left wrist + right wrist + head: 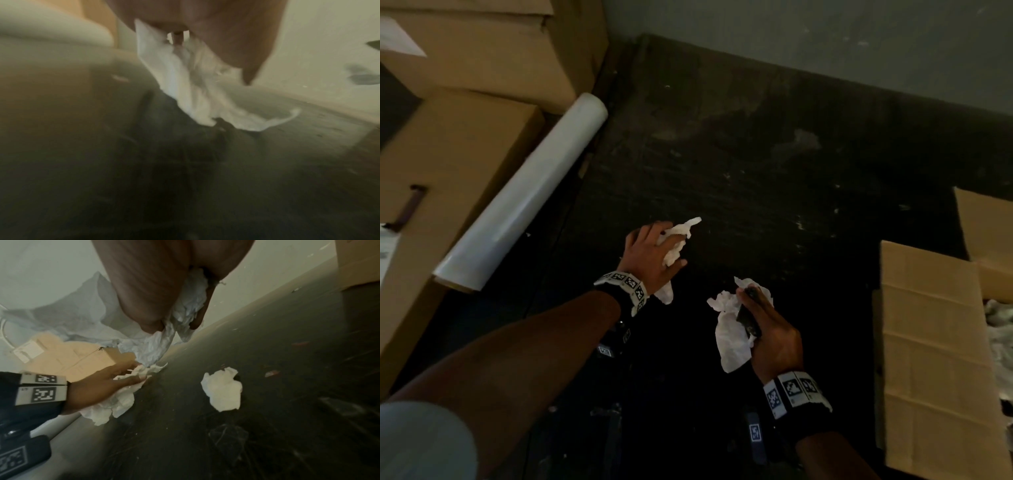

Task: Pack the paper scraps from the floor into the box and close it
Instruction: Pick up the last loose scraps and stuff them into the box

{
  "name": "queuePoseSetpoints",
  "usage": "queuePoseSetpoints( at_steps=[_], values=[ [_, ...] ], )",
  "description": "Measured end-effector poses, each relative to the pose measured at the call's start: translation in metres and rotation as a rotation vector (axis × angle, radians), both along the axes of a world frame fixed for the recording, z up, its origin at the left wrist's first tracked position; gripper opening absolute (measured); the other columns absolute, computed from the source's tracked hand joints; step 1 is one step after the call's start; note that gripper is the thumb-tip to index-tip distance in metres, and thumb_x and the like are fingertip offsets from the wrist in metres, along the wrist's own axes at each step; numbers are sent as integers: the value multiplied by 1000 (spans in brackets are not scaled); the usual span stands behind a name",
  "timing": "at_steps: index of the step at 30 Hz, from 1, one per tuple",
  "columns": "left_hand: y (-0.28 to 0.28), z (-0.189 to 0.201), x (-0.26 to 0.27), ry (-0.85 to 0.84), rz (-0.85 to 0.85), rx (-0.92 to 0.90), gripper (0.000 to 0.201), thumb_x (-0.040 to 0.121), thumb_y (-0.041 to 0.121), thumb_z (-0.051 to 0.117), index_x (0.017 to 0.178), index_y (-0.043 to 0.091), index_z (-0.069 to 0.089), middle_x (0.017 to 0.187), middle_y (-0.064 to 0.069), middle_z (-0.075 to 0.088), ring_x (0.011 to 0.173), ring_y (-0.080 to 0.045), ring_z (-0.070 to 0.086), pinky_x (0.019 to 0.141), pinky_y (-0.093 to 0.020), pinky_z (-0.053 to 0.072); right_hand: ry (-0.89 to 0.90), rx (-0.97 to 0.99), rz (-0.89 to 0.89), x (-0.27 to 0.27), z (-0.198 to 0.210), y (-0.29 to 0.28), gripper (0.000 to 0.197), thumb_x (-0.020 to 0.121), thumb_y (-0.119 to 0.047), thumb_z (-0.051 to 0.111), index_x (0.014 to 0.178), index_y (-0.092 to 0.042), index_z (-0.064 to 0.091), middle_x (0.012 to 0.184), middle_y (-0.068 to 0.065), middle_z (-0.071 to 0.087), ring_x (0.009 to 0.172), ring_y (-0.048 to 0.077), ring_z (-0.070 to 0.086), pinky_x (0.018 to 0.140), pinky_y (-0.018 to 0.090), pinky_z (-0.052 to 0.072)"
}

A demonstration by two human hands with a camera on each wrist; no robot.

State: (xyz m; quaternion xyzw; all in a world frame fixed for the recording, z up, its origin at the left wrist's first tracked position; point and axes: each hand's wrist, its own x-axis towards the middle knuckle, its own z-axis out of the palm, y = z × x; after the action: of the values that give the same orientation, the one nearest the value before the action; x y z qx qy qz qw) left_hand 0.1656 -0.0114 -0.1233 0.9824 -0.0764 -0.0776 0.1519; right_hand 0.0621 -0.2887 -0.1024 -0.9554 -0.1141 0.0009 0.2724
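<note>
Over the dark floor, my left hand grips a bunch of white paper scraps. In the left wrist view the bunch hangs from the fingers. My right hand holds a second crumpled white wad, with something dark against its fingers. In the right wrist view that wad trails below the palm, and the left hand is at lower left. One loose scrap lies on the floor. The open cardboard box stands at the right with paper inside.
A roll of clear plastic film leans against stacked cardboard boxes on the left. A grey wall closes off the far side. The box's flaps stick up toward my right hand.
</note>
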Motion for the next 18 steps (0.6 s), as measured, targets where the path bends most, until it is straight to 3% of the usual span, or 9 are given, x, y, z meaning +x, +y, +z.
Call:
queuePoseSetpoints(
  at_steps=[3,7,9,11,14,16,18],
  values=[
    [5,8,-8,23,-45,2,90,79,83,54,155,45,25,166,2,13,153,-26,13,122,-61,17,-5,-8,17,3,0,7,65,84,-3,77,142,-23,54,150,2,48,133,6,40,114,19,24],
    [21,19,-18,62,-108,73,122,62,98,52,160,47,0,170,1,-12,156,-28,-12,121,-67,-2,5,31,18,7,-2,17,60,85,-7,78,139,-23,58,147,3,53,130,6,46,110,2,16],
    [31,16,-23,83,-138,107,132,56,102,51,160,46,-7,169,-1,-20,155,-30,-20,119,-71,-5,0,40,30,7,-2,21,60,84,-9,80,138,-23,58,145,4,55,129,11,52,110,5,19],
    [38,9,-25,114,-186,143,136,54,103,52,159,46,-12,168,-2,-25,153,-32,-25,117,-73,-5,-5,54,46,8,-2,25,61,83,-7,80,138,-23,59,144,5,56,127,13,55,111,15,27],
    [37,0,-20,142,-231,139,135,52,101,57,158,50,-10,167,-3,-29,152,-33,-29,116,-76,-6,7,41,73,8,-3,28,65,82,-6,82,139,-25,57,143,4,57,126,15,58,110,26,34],
    [28,-3,-11,143,-250,114,132,53,99,59,157,54,-8,165,-2,-33,150,-34,-33,113,-78,-7,35,35,75,8,-5,26,67,82,-6,82,140,-26,56,144,3,56,127,17,58,110,25,32],
    [17,-5,1,120,-280,104,127,56,99,58,155,57,-8,164,0,-36,149,-36,-35,110,-78,-10,55,43,72,9,-6,23,68,82,-7,81,141,-28,55,146,1,55,128,13,55,110,10,25]
  ],
)
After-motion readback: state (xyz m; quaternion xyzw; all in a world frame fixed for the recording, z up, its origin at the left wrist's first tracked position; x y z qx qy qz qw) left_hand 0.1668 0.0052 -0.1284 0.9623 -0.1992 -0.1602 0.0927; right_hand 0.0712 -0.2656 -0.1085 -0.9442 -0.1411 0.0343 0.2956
